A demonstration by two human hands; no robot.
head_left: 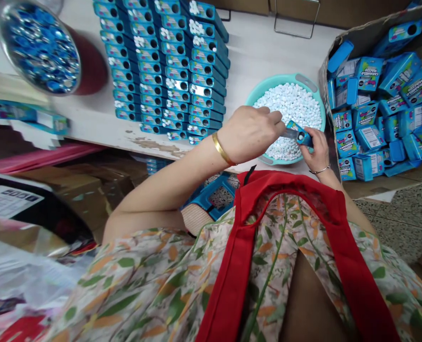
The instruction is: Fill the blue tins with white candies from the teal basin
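My left hand, with a gold bracelet at the wrist, is closed around a small translucent plastic piece, perhaps a scoop; its full shape is hidden. The piece reaches to a small blue candy box with a round hole in its top, pinched in my right hand. Both hands are over a turquoise basin filled with small white candies. Some white shows at the box's opening.
Rows of upright blue boxes stand on the white table, several with candies on top. A bucket of shiny blue-and-silver pieces is at upper left. A cardboard carton of blue boxes stands right.
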